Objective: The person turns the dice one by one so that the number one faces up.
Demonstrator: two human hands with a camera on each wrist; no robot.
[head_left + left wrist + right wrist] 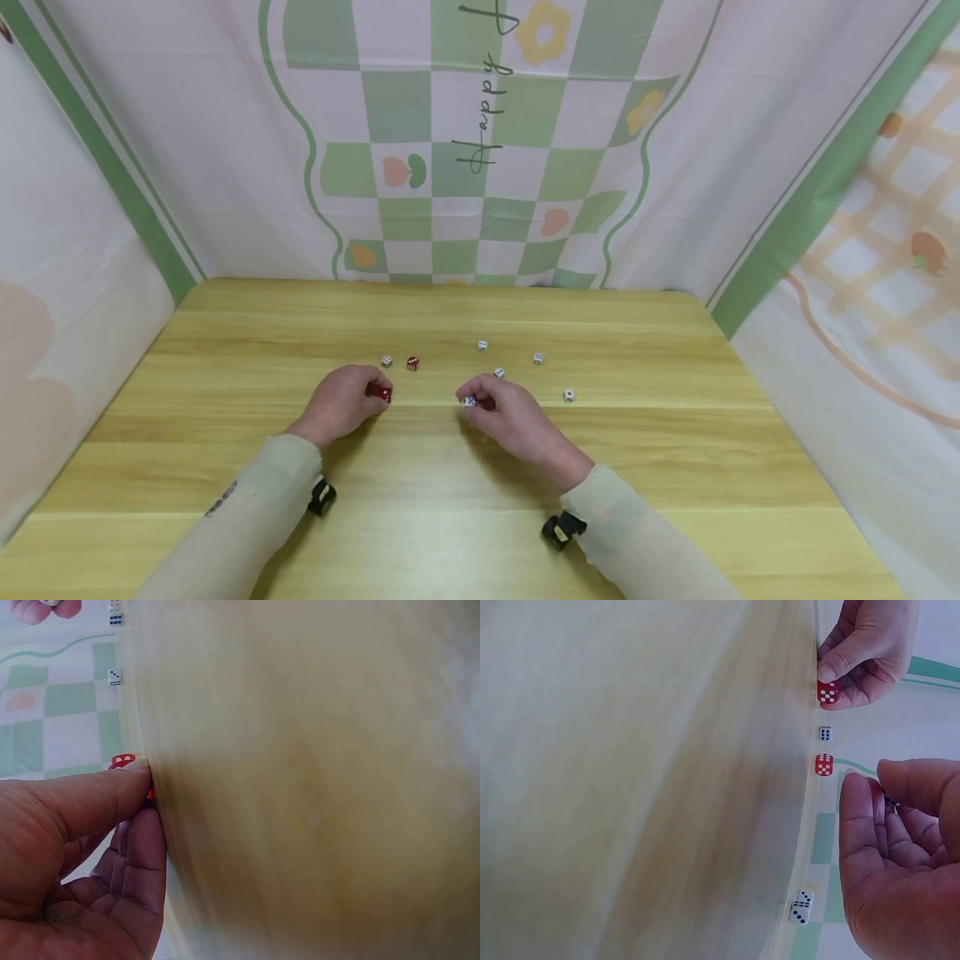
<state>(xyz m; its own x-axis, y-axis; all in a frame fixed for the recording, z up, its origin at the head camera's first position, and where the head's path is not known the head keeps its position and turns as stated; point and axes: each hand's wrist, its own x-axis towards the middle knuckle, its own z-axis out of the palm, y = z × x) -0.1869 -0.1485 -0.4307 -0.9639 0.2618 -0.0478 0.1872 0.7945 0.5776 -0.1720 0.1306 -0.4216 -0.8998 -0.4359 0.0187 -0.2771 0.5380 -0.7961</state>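
Between thumb and fingers, my left hand (341, 404) pinches a red die (386, 394) at the tabletop. Just beyond that hand lie a white die (386, 361) and another red die (412, 364). My right hand (513, 417) holds a white die (468, 401) at its fingertips; in the right wrist view the fingers (859, 817) hide most of it. Close behind the right hand's knuckles is a white die (498, 373), partly covered. The red die in the left hand (870, 645) shows a face with white dots (827, 692) in the right wrist view.
More white dice lie loose on the wooden table (450, 517): one farther back (482, 345), plus a die (538, 358) and another die (568, 395) toward the right. A patterned curtain (457, 117) hangs behind the table's far edge, with cloth on both sides.
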